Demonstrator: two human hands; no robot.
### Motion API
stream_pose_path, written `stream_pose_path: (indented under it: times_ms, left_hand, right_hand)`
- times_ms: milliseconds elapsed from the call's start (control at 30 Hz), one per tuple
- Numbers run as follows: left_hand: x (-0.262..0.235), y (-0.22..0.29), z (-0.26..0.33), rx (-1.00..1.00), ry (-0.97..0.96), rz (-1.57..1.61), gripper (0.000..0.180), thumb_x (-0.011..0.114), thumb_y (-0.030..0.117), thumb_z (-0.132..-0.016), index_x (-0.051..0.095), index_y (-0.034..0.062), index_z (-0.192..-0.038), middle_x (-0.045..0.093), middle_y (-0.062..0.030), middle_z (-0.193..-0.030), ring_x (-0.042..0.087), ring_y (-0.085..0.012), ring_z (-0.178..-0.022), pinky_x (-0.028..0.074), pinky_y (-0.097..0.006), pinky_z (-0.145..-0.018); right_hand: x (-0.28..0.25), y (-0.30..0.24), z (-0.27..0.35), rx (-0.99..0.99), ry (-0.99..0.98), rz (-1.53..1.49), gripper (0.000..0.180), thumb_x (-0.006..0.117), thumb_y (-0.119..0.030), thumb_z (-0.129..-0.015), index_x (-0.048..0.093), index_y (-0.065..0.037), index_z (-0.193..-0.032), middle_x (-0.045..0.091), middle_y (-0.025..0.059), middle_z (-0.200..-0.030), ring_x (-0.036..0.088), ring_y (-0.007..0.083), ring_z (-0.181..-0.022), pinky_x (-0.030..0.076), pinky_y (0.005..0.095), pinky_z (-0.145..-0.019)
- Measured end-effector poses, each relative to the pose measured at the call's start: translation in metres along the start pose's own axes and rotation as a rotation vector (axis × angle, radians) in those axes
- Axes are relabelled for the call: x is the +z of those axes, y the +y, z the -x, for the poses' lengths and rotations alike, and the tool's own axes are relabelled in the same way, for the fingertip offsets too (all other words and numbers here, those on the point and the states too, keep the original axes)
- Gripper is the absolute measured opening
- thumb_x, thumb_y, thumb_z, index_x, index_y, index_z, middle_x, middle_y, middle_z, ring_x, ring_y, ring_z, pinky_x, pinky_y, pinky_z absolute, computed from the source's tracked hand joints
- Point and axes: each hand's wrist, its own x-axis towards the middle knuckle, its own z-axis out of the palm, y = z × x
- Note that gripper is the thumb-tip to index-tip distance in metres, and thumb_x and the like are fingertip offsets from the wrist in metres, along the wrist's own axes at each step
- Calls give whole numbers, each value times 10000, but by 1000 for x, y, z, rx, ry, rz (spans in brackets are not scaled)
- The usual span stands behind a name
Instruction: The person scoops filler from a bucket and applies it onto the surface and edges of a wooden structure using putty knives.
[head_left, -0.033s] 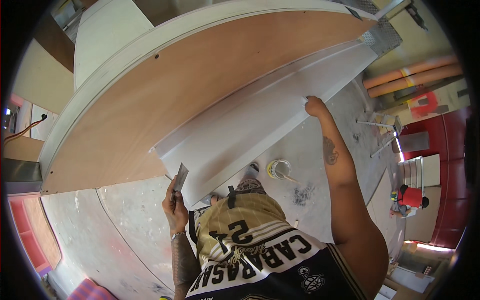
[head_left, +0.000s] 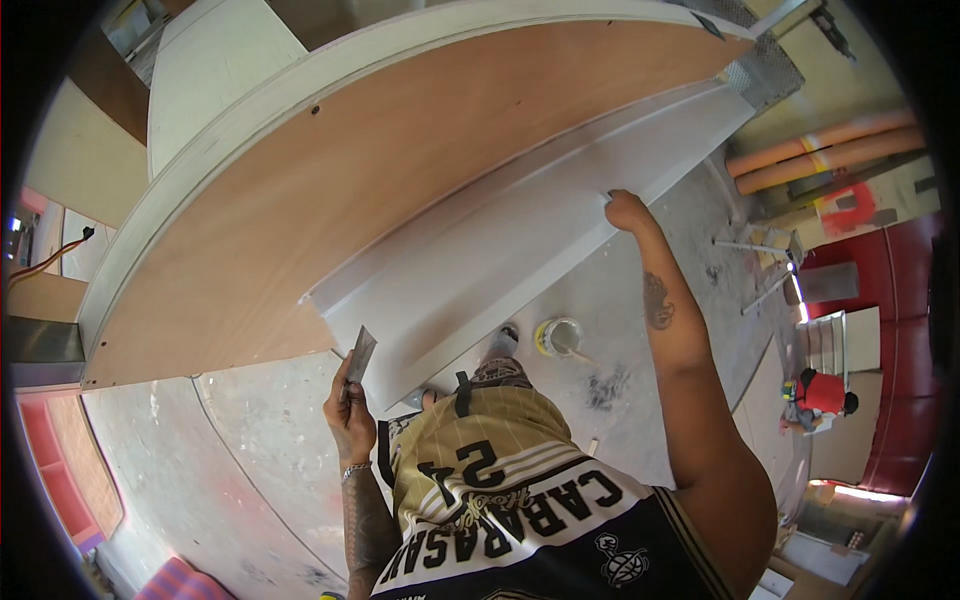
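Head camera view, from left to right: a broad brown panel (head_left: 400, 170) with a curved, pale rim (head_left: 200, 165) is seen first, its surface smooth and dotted with a few dark spots along the border. Beneath its left end, pale grey floor (head_left: 240, 450) is spread out, speckled and crossed by a dark line. A flat grey scraper (head_left: 363, 355) is held by the left hand (head_left: 352, 412), blade tilted upward, just beside the near end of a long white ledge (head_left: 470, 250). This ledge is smooth and matt, bordered by the panel along its far side and by a straight outer edge toward the wearer. Between that edge and the right forearm, floor is left around an open bucket (head_left: 565, 337). The right hand (head_left: 627, 211) is placed at the ledge near its outer edge, fingers curled; whether anything is gripped cannot be told. Farther right, a co-worker in a red top (head_left: 823, 393) is seen, well apart.
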Motion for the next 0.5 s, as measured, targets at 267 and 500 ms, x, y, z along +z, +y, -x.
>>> stream_pose_path:
  times_ms: [267,500]
  left_hand:
    - [-29,-11,9,-72,-15,36,332,450,151,-983,542,-8,-1260,561,17,-790,352,-43,-616,272,-202,-528]
    - [-41,-25,14,-52,58,99,340,475,182,-984,539,-10,-1258,610,-3,-871,370,-45,-631,293,-197,-547]
  right_hand:
    - [47,-108,68,-166,-88,64,386,543,-230,-788,639,-19,-1095,638,238,-1064,606,385,-1009,471,428,-907]
    - [113,-193,163,-519,8,30,326,610,-202,-765,627,-22,-1036,623,198,-1013,578,372,-1008,463,475,-882]
